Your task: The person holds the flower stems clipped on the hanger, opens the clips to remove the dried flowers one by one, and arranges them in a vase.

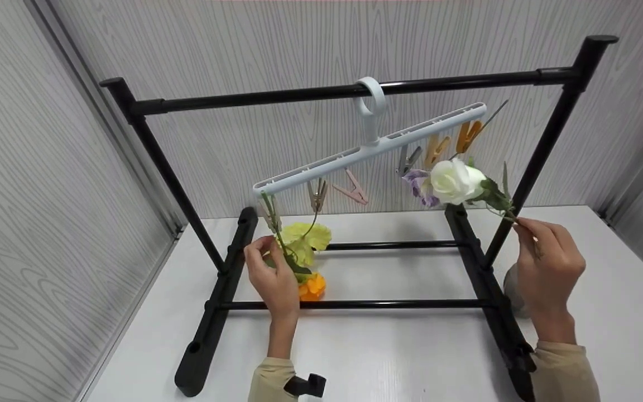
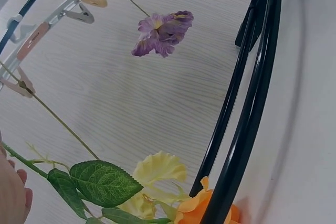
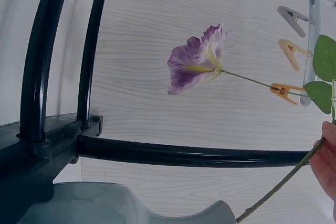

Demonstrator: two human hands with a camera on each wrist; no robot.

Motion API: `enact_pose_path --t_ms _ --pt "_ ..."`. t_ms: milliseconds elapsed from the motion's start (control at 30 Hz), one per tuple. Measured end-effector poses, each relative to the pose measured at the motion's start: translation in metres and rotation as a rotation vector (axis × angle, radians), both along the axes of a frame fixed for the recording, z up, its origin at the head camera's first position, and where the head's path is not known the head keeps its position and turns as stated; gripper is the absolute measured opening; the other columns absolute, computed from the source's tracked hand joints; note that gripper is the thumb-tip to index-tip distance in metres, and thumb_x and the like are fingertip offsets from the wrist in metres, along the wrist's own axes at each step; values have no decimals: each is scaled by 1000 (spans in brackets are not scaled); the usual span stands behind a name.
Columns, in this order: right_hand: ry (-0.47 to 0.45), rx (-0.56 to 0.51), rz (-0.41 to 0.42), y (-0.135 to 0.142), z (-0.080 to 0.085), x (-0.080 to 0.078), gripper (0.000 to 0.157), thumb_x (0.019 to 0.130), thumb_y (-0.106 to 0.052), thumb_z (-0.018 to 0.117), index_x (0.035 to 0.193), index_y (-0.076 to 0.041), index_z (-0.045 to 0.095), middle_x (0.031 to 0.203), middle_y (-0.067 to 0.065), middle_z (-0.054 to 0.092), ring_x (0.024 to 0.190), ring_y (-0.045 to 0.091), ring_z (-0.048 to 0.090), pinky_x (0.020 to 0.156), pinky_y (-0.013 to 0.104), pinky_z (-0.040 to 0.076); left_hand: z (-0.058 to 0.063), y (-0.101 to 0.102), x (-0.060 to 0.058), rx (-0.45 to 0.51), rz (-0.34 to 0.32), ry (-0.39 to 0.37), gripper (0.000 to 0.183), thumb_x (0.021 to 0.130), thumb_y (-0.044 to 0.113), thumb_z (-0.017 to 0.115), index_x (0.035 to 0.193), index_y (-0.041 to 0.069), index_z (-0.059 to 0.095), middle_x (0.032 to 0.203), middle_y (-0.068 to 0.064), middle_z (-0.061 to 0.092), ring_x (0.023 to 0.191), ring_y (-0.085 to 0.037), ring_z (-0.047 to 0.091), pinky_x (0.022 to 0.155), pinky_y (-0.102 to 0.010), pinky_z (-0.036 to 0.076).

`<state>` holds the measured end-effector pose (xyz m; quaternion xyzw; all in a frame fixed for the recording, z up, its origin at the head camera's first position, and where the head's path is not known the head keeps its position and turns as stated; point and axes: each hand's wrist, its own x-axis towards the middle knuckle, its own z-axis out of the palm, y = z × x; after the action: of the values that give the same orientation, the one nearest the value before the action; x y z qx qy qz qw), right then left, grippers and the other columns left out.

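A white hanger (image 1: 327,166) with clothespins hangs tilted from a black rack, its left end lower. An orange flower (image 1: 312,287) hangs head down at that end, its stem reaching up to the leftmost clothespin (image 1: 270,216). My left hand (image 1: 274,279) pinches this stem below the clothespin; its fingertips are partly hidden. Beside it a yellow flower (image 1: 306,239) hangs from another clothespin (image 1: 317,195). My right hand (image 1: 550,265) holds a white rose (image 1: 456,181) by its leafy stem, bloom pointing left. A purple flower (image 3: 197,61) hangs from the orange clothespin (image 3: 283,92) at the hanger's right end.
The black rack's top bar (image 1: 254,98), uprights and two low crossbars (image 1: 399,304) surround the hanging flowers. A grey vase (image 3: 100,203) stands by the right foot. Pink (image 1: 353,188), grey (image 1: 407,160) and light-orange (image 1: 436,149) clothespins hang along the hanger.
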<state>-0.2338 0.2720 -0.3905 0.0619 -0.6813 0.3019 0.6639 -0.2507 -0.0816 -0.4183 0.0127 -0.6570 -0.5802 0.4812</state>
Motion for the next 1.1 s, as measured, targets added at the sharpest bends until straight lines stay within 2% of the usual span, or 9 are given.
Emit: enact_pose_path --t_ms 67,167,300,367,633,733,900,967,1100 --pt "-13 -12 -8 3 -1 0 9 83 16 79 88 10 75 80 26 67 72 41 64 85 4 40 0 0 0 4 -9 -11 10 106 -1 55 110 -6 62 105 -17 60 102 -26 59 85 -25 49" --pt "-33 -41 -12 8 -1 1 6 86 12 78 90 9 76 82 25 69 77 18 68 83 6 43 0 0 0 10 -25 -23 10 106 0 54 110 -6 62 105 -17 61 101 -26 59 86 -30 50" --pt "-55 -97 -2 15 -3 1 5 88 11 76 93 11 75 84 27 69 87 -15 56 81 6 44 -1 0 0 6 -39 -34 11 106 1 55 111 -6 62 106 -17 62 101 -25 60 86 -31 51" --pt "-66 -133 -7 19 -4 1 5 89 10 75 93 12 75 85 28 69 89 -19 54 81 5 44 -2 0 1 -1 -45 -38 11 105 0 56 111 -6 62 106 -17 63 101 -26 61 86 -29 51" --pt "-131 -279 -37 30 -4 5 11 92 5 74 99 13 73 93 22 74 88 -16 59 79 6 48 -3 -1 0 -36 -66 -54 9 101 -4 61 109 -7 64 105 -18 64 99 -29 62 87 -40 53" --pt "-151 -331 -35 33 -5 5 11 93 5 71 101 12 73 91 6 74 85 -13 61 77 7 48 -3 -2 0 -38 -66 -65 9 100 -3 62 109 -6 64 104 -18 64 99 -29 63 87 -40 53" --pt "-123 -371 -5 36 -7 1 12 97 5 65 103 11 74 90 -17 66 80 -6 65 73 9 49 -4 -4 -2 -32 -66 -70 9 101 -3 62 108 -6 64 103 -18 64 98 -27 62 86 -36 53" --pt "-130 -396 16 37 -7 1 14 98 3 64 106 11 73 90 -16 68 79 -3 68 73 11 51 -4 -4 -2 -32 -66 -67 8 101 -3 63 108 -6 65 103 -18 64 98 -27 62 85 -34 53" --pt "-185 -552 92 40 -6 1 16 95 4 67 110 4 73 85 -12 70 76 3 69 76 16 54 -5 -4 -2 -33 -63 -59 7 100 -3 63 107 -6 64 103 -17 64 97 -26 62 84 -32 53"
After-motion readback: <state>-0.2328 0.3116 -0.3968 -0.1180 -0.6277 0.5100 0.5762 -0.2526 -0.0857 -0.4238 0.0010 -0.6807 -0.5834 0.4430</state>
